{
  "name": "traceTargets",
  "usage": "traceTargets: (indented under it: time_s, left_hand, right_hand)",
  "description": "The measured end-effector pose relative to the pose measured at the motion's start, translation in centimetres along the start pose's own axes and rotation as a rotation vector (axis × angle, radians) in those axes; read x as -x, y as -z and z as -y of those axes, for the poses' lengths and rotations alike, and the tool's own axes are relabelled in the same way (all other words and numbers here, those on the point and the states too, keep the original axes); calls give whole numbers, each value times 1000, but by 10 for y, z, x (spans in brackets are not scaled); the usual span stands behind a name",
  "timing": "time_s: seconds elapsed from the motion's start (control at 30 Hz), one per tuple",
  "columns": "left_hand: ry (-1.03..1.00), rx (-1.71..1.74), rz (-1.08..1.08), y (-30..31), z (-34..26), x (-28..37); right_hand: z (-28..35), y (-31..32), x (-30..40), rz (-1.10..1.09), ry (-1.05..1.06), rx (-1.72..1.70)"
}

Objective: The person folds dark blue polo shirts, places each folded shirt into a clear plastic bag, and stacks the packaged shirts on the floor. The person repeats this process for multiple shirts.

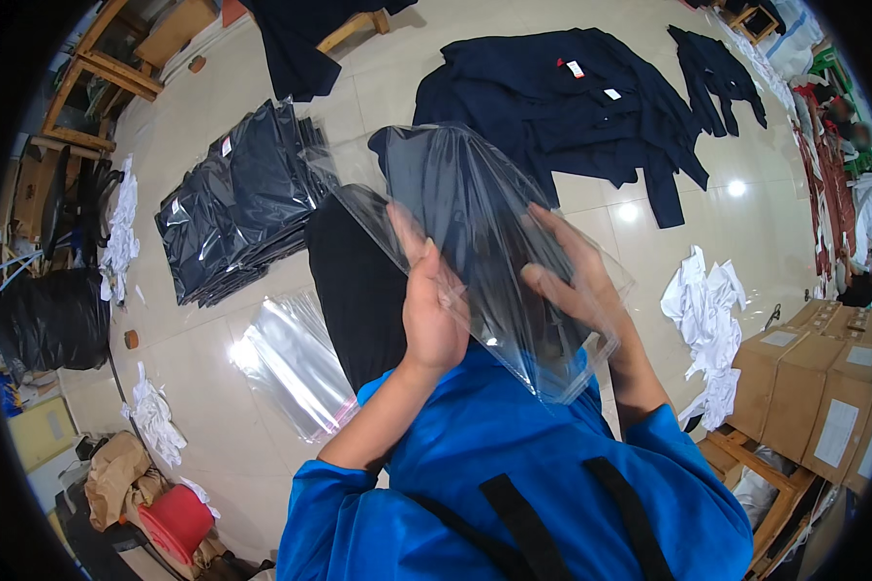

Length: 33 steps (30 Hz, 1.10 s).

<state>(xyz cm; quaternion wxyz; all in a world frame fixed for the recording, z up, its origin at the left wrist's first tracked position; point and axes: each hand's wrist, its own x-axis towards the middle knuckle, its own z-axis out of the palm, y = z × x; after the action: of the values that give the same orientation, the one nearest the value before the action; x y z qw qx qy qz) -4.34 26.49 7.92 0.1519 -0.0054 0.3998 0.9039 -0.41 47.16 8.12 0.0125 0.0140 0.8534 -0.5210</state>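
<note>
A clear plastic bag [494, 283] with a dark folded garment [436, 167] in its far part is held above the lap. My left hand [436, 305] lies against the bag's left side, thumb raised. On its right side my right hand [570, 276] presses with thumb and fingers spread, the film partly over it. Left of the hands, bagged dark garments [240, 196] are stacked on the floor, and nearer lies a pile of flat clear bags [298, 363]. Ahead, dark navy garments [552, 102] with tags are spread out.
Brown cardboard boxes [792, 363] stand at the right beside a heap of white cloth [705, 319]. A small dark garment [723, 72] lies far right. A red bucket [178, 523] is at the lower left. Wooden frames [94, 72] stand at the upper left.
</note>
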Motion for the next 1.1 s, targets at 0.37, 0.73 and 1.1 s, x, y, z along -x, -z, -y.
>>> traceTargets:
  time_s: [0.37,0.73,1.1]
  left_hand:
    - [-3,26,-39,11,13,10]
    - [-55,-91,3,17,16,10]
    - [-67,217,-95,34,19,5]
  right_hand:
    - [15,-3,0,139,-194,265]
    - [13,-19,-1,43,-109,326]
    - [20,-40,12,50,143,-144]
